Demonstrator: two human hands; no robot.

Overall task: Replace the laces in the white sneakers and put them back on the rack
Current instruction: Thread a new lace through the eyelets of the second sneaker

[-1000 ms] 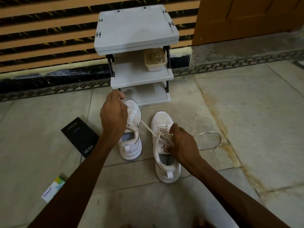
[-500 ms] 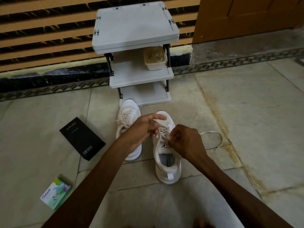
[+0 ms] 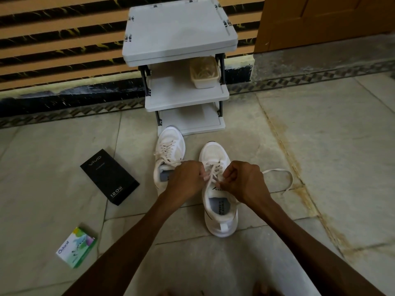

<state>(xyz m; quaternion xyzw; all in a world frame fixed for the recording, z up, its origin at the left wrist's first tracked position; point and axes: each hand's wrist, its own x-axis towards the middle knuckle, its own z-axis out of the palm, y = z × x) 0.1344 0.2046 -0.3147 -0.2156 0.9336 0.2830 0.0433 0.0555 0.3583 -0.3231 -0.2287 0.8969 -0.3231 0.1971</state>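
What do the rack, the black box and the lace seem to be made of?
The rack: likely matte grey plastic, with moulded edges. The black box: probably matte cardboard, with printed lettering. The lace: seemingly flat woven fabric, lying limp on the floor.

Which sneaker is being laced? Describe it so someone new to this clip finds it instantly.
Find the grey shelf rack against the striped wall. Two white sneakers stand on the floor before it; take the right sneaker, nearer the camera. Only it has the left hand and right hand pinching its lace.
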